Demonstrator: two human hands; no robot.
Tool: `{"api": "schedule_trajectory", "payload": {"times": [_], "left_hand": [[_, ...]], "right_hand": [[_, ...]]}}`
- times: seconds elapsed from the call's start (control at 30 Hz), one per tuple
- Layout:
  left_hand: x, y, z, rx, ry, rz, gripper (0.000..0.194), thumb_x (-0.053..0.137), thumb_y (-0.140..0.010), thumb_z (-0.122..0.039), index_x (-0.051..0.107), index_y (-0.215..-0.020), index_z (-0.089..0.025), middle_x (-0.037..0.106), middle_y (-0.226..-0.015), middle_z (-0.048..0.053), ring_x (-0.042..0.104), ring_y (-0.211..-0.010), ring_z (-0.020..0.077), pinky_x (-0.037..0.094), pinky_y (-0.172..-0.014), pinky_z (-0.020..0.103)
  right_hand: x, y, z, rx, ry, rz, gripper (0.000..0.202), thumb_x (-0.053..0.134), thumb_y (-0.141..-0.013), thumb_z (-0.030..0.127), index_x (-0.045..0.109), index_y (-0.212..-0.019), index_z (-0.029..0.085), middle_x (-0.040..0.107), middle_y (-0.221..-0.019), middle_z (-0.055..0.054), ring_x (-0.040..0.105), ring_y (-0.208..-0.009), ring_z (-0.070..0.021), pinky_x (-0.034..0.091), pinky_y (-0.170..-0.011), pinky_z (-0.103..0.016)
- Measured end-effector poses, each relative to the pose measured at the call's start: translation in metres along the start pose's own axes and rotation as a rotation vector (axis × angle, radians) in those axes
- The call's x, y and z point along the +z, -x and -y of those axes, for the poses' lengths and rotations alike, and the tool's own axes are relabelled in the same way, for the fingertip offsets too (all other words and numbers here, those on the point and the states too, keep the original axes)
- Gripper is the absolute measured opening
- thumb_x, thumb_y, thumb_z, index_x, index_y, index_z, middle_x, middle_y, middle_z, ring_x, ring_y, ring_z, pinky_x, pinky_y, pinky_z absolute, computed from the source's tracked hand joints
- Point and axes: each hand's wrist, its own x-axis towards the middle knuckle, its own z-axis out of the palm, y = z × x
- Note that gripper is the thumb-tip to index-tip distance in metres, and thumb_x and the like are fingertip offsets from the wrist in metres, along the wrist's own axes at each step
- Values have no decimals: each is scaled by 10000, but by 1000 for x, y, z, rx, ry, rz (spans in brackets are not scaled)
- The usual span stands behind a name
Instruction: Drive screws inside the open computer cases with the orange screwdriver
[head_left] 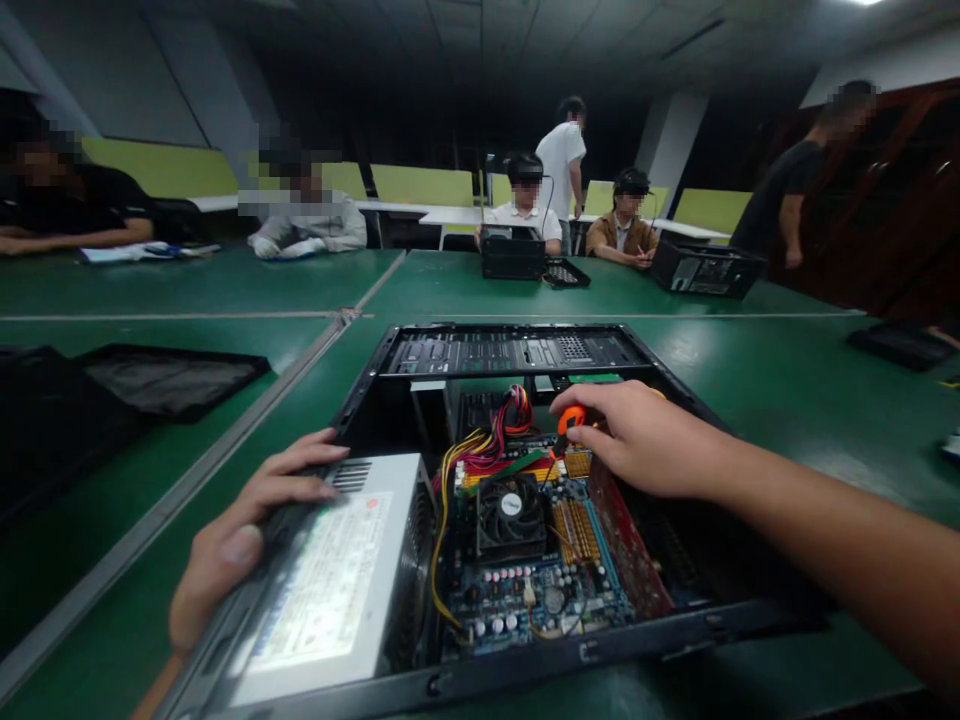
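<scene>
An opened computer case [517, 640] lies on the table before me, its inside facing up. My left hand [251, 520] grips the case's left edge, the fingers reaching over the rim onto the silver power supply [322, 580]. In my right hand [637, 435] is a screwdriver [571, 420] with an orange and black handle. It points down at the motherboard [495, 590], close to a gold heat sink; where exactly its tip sits is hard to see. A black CPU fan [511, 515] stands beside it, and a red card [626, 540] lies to the right.
Yellow and red cables [472, 445] loop between power supply and board. A dark side panel [180, 375] lies on the green table [315, 285] at left. Across the table, several people sit near other computer cases [514, 255]; two people stand behind and at right.
</scene>
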Motion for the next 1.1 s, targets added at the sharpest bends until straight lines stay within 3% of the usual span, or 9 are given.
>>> {"api": "schedule_trajectory", "payload": {"times": [0.1, 0.23, 0.33, 0.4, 0.53, 0.6, 0.7, 0.87, 1.1], "left_hand": [[-4, -1, -1, -7, 63, 17, 394, 294, -954, -390, 661, -1074, -309, 592, -1306, 1, 364, -1365, 385, 241, -1134, 601], [-15, -2, 9, 99, 39, 195, 407, 310, -952, -383, 642, -1173, -303, 551, -1380, 4, 340, -1376, 408, 296, -1100, 593], [-8, -1, 5, 55, 74, 86, 408, 302, -952, -386, 658, -1133, -301, 567, -1353, 2, 347, -1369, 405, 262, -1112, 602], [0, 0, -1, -9, 102, -6, 403, 303, -952, -394, 672, -1085, -303, 590, -1315, -2, 346, -1366, 399, 207, -1133, 612], [2, 1, -1, -18, 111, -1, 397, 309, -953, -400, 673, -1083, -312, 590, -1313, -8, 341, -1369, 396, 185, -1143, 607], [-6, 1, 6, 33, 84, 72, 408, 297, -958, -387, 655, -1135, -306, 566, -1352, 0, 332, -1379, 399, 222, -1129, 599], [-13, 1, 13, 112, 47, 195, 419, 295, -961, -379, 626, -1203, -292, 533, -1402, 15, 325, -1387, 403, 279, -1106, 586], [-1, 1, 2, 30, 100, -4, 395, 310, -959, -376, 668, -1109, -304, 595, -1317, -3, 372, -1365, 358, 221, -1155, 552], [3, 0, 1, 64, 71, 4, 402, 313, -954, -356, 682, -1102, -298, 619, -1291, 15, 414, -1344, 368, 253, -1141, 594]], "right_hand": [[-1, 0, 1, 4, -8, 5, 250, 585, -915, 161, 662, -1152, 186, 729, -1062, -59, 658, -994, -252, 483, -847, -349], [4, -2, -1, -8, -16, 30, 259, 582, -915, 159, 662, -1159, 185, 726, -1082, -70, 646, -1028, -255, 469, -904, -367], [7, -4, -2, -18, 1, 29, 262, 581, -921, 173, 664, -1168, 189, 736, -1054, -67, 664, -990, -250, 479, -878, -366], [9, -5, -2, -20, 52, 12, 221, 600, -931, 262, 691, -1123, 202, 748, -988, -66, 683, -919, -255, 494, -818, -365], [12, -6, 4, -44, 171, 1, 301, 601, -931, 448, 740, -1018, 196, 753, -889, -81, 695, -822, -280, 511, -762, -395], [12, -5, 7, -132, 129, 20, 275, 581, -949, 319, 701, -1151, 176, 742, -1044, -89, 683, -955, -276, 508, -857, -395], [11, -1, 10, -225, 10, 78, 397, 524, -921, 111, 603, -1308, 155, 661, -1268, -84, 616, -1142, -237, 459, -998, -362], [-5, 10, 8, -136, -55, 34, 348, 544, -909, 140, 638, -1243, 170, 689, -1207, -81, 629, -1108, -251, 461, -980, -383], [-8, 17, 13, -158, -90, 164, 344, 564, -904, 146, 644, -1236, 180, 711, -1150, -65, 639, -1069, -235, 446, -948, -361]]}}
